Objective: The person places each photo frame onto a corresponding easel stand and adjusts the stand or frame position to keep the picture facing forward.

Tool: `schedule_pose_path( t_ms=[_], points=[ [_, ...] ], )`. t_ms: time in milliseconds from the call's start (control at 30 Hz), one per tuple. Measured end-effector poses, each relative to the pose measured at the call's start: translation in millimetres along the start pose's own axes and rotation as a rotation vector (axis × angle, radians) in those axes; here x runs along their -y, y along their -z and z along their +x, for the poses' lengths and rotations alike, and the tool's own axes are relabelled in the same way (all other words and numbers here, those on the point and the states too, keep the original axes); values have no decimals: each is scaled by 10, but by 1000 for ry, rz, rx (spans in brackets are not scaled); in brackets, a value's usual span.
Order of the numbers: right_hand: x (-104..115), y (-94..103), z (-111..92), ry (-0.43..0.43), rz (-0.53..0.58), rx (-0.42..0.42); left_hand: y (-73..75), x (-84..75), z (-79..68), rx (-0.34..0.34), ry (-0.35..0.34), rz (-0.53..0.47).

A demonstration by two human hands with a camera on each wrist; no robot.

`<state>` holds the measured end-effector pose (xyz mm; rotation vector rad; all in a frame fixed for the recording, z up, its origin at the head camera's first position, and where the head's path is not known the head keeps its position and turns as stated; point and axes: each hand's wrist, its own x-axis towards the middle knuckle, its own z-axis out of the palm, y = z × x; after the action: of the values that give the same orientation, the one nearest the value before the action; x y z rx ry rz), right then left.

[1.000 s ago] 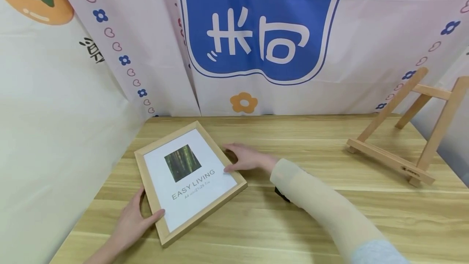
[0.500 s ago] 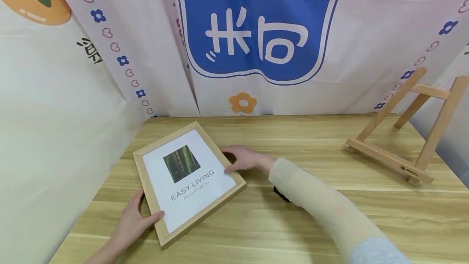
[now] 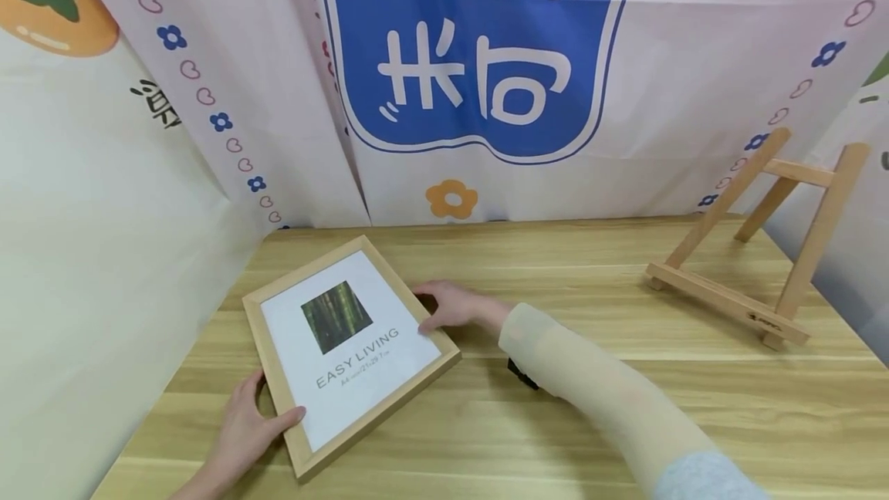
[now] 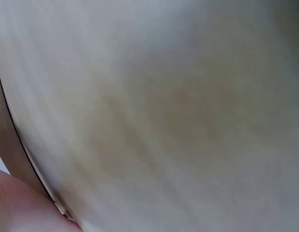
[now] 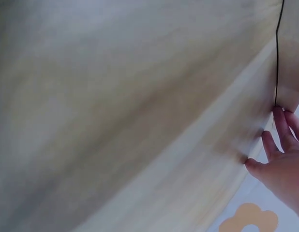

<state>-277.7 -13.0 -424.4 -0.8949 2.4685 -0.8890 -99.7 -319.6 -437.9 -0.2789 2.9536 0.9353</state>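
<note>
A light wooden picture frame [image 3: 410,388] lies face up and slanted at the left of the table; its white insert carries a small dark forest picture and the words "EASY LIVING". My left hand [image 3: 243,423] grips its left side near the lower corner, thumb over the front, fingers around the outer edge. On the opposite side my right hand [image 3: 454,307] holds the right edge, with its thumb on the front. In the right wrist view, that hand's fingertips [image 5: 253,166] come down to the tabletop beside the frame [image 5: 290,67]. The left wrist view is mostly blurred tabletop.
A wooden tabletop easel [image 3: 729,299] stands at the right of the table [image 3: 556,438]. Under my right forearm [image 3: 590,384] a small black object [image 3: 522,375] shows. Printed cloth [image 3: 528,191] hangs along the back and left.
The head view has shifted slightly, carrying everything a little to the left. Both hands keep their hold on the picture frame, which stays in the same place on the table.
</note>
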Motion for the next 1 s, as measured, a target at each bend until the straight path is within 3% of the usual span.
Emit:
schedule_pose_path(
  t_ms=[200, 533, 1000],
  points=[
    [27, -14, -22, 20, 43, -18, 6, -1, -35, -31, -23, -14],
    [22, -42, -12, 8, 68, -23, 4, -8, -39, -23, -10, -52],
    [23, -85, -17, -34, 117, -34, 48, -70, -48, 10, 44, -130]
  ],
)
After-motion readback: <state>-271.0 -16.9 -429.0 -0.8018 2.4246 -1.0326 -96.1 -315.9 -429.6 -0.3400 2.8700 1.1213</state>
